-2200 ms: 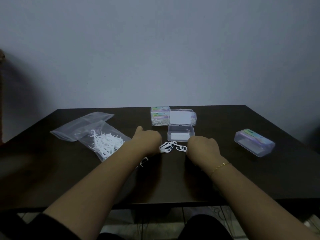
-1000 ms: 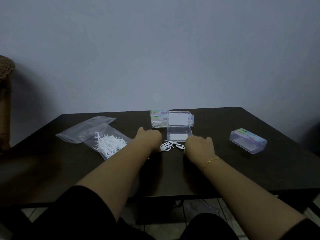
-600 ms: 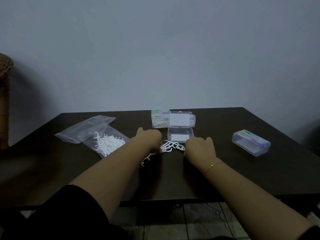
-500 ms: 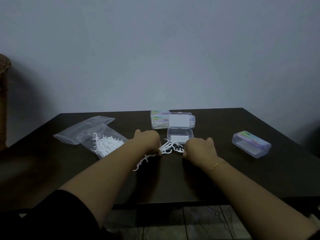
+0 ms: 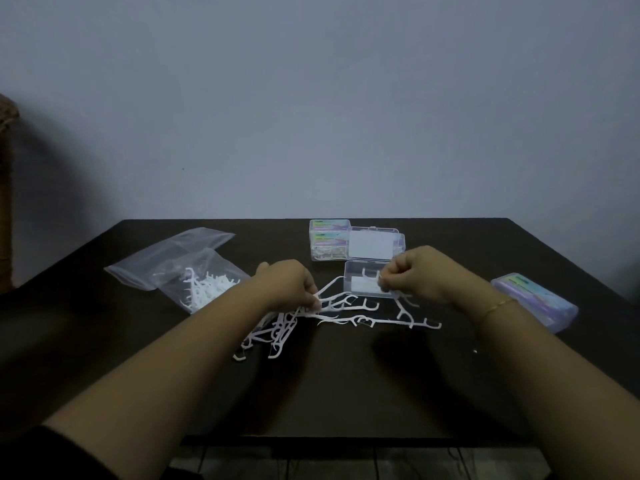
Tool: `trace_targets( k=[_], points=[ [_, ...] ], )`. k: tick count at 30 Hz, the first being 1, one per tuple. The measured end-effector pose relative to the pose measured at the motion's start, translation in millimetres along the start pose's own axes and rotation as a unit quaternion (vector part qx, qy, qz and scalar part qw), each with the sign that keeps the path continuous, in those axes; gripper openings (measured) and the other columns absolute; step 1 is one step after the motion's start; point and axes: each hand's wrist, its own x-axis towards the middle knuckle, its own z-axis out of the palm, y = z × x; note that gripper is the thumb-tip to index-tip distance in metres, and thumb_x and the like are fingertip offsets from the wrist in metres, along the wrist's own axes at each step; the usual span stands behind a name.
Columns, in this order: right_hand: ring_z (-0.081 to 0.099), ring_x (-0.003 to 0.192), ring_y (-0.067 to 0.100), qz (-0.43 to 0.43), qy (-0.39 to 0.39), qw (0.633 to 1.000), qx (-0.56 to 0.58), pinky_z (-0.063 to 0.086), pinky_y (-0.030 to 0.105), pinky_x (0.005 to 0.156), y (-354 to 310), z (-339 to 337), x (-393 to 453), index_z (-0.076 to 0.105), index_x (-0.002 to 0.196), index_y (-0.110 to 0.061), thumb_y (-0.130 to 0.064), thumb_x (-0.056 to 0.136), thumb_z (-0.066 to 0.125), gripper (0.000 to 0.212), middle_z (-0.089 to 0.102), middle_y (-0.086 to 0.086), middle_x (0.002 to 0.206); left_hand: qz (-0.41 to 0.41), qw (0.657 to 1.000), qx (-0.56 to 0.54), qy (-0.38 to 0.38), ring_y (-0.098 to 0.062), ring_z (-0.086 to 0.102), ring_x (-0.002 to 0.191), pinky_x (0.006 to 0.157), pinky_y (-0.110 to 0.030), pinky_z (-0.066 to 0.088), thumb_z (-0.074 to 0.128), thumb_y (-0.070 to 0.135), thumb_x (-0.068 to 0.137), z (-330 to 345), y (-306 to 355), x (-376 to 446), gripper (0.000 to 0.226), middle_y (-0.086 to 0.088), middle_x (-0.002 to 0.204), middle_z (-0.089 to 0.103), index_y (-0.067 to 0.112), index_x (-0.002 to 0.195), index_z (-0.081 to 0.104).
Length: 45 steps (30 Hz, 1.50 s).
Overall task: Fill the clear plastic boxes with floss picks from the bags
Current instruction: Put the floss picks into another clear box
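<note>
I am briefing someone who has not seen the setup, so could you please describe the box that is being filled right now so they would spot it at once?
On the dark table, look to the middle, just in front of the stack of closed boxes near the far edge. The open clear box lies there with its lid flipped back, next to the right hand. It is the only box standing open; the closed box far right has a coloured label.

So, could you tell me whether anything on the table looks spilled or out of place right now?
Yes: loose floss picks lie scattered on the dark table in front of the open clear box, outside any bag or box. The left hand holds a tangled bunch; the right hand pinches something small.
</note>
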Motion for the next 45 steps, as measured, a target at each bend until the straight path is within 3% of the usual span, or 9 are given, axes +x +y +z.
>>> trace_targets(
  k=[6, 10, 17, 22, 28, 31, 35, 39, 45],
  points=[
    [0.055, 0.069, 0.009, -0.049, 0.139, 0.984, 0.1, 0.048, 0.02, 0.064, 1, 0, 26, 0.07, 0.087, -0.011, -0.014, 0.087, 0.065, 0.006, 0.065, -0.001, 0.082, 0.01, 0.998, -0.041, 0.044, -0.006, 0.058, 0.093, 0.102, -0.041, 0.024, 0.065, 0.046, 0.085, -9, -5, -2, 0.014, 0.013, 0.085, 0.069, 0.032, 0.083, 0.071],
    [0.054, 0.075, 0.005, -0.09, 0.221, 0.97, 0.044, 0.043, 0.013, 0.065, 3, 4, 39, 0.069, 0.103, -0.009, -0.018, 0.09, 0.061, 0.017, 0.062, -0.006, 0.089, 0.009, 0.996, -0.035, 0.087, -0.008, 0.056, 0.096, 0.095, -0.037, 0.025, 0.064, 0.048, 0.084, -18, -4, 2, 0.02, 0.015, 0.089, 0.068, 0.03, 0.086, 0.073],
    [0.055, 0.086, 0.005, -0.084, 0.181, 0.98, 0.011, 0.043, 0.018, 0.081, 14, 28, 53, 0.071, 0.105, -0.011, -0.02, 0.09, 0.062, 0.02, 0.069, 0.001, 0.104, -0.008, 0.984, -0.07, 0.162, -0.012, 0.054, 0.102, 0.088, -0.033, 0.026, 0.062, 0.047, 0.087, -26, 4, 14, 0.021, 0.013, 0.096, 0.066, 0.032, 0.098, 0.071],
    [0.055, 0.113, 0.012, -0.065, 0.169, 0.983, 0.005, 0.038, 0.02, 0.095, 26, 25, 46, 0.067, 0.116, -0.012, -0.021, 0.091, 0.061, 0.028, 0.065, 0.002, 0.121, 0.005, 0.984, -0.076, 0.16, -0.014, 0.053, 0.107, 0.086, -0.033, 0.022, 0.061, 0.044, 0.089, -22, 15, 25, 0.021, 0.009, 0.107, 0.068, 0.033, 0.103, 0.07],
    [0.055, 0.099, 0.007, -0.052, 0.245, 0.967, 0.038, 0.044, 0.023, 0.089, 49, 18, 29, 0.067, 0.115, -0.015, -0.024, 0.091, 0.06, 0.027, 0.067, 0.002, 0.116, 0.044, 0.992, -0.019, 0.121, -0.015, 0.047, 0.117, 0.087, -0.034, 0.023, 0.06, 0.044, 0.09, -13, 43, 46, 0.022, 0.015, 0.122, 0.062, 0.033, 0.106, 0.07],
    [0.053, 0.095, 0.006, -0.031, 0.234, 0.971, 0.034, 0.044, 0.021, 0.085, 59, 17, 25, 0.067, 0.116, -0.016, -0.024, 0.092, 0.058, 0.027, 0.066, 0.002, 0.116, 0.052, 0.994, 0.022, 0.092, -0.015, 0.049, 0.112, 0.086, -0.035, 0.023, 0.059, 0.042, 0.09, -6, 54, 56, 0.02, 0.013, 0.108, 0.065, 0.037, 0.107, 0.069],
    [0.053, 0.094, 0.006, -0.021, 0.213, 0.976, 0.033, 0.043, 0.021, 0.083, 59, 13, 26, 0.066, 0.117, -0.016, -0.024, 0.093, 0.058, 0.027, 0.066, 0.002, 0.117, 0.06, 0.995, 0.043, 0.062, -0.015, 0.047, 0.118, 0.095, -0.036, 0.025, 0.06, 0.043, 0.09, -3, 59, 60, 0.032, 0.012, 0.12, 0.063, 0.038, 0.121, 0.062],
    [0.056, 0.086, 0.005, -0.012, 0.183, 0.981, 0.06, 0.045, 0.017, 0.072, 60, 7, 23, 0.071, 0.106, -0.016, -0.023, 0.091, 0.06, 0.02, 0.068, -0.001, 0.105, 0.061, 0.993, -0.008, 0.097, -0.017, 0.044, 0.122, 0.088, -0.033, 0.022, 0.06, 0.046, 0.088, 1, 46, 57, 0.037, 0.011, 0.127, 0.061, 0.036, 0.124, 0.06],
    [0.061, 0.078, 0.005, 0.005, 0.014, 0.999, 0.045, 0.043, 0.015, 0.062, 48, -10, 6, 0.072, 0.077, -0.021, -0.022, 0.081, 0.072, 0.004, 0.069, -0.007, 0.081, 0.083, 0.99, 0.002, 0.115, -0.003, 0.054, 0.097, 0.091, -0.034, 0.021, 0.054, 0.055, 0.088, -8, 29, 27, 0.024, 0.02, 0.093, 0.066, 0.036, 0.091, 0.07]
  ],
)
